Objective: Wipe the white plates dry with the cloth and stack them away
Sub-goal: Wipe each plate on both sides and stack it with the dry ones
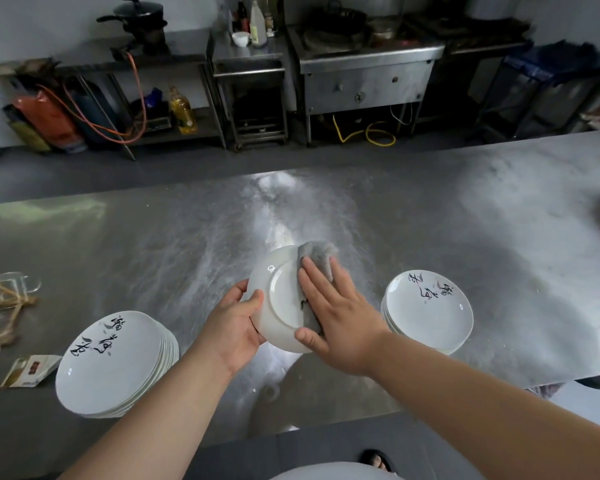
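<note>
My left hand (pixel 234 322) grips the left rim of a white plate (pixel 280 299), held above the steel table with its underside facing me. My right hand (pixel 336 313) lies flat on that underside, pressing a grey cloth (pixel 317 252) against the plate; the cloth pokes out past my fingertips and under my palm. A tall stack of white plates (pixel 111 367) with black writing stands at the near left. A lower stack of the same plates (pixel 430 311) stands to the right of my right hand.
The steel table (pixel 465 220) stretches wide beyond the plates. Tangled plastic and twine (pixel 4 306) and a small packet (pixel 32 370) lie at its left edge. Across an aisle stand steel counters, a stove (pixel 364 64), a pot, bottles and hoses.
</note>
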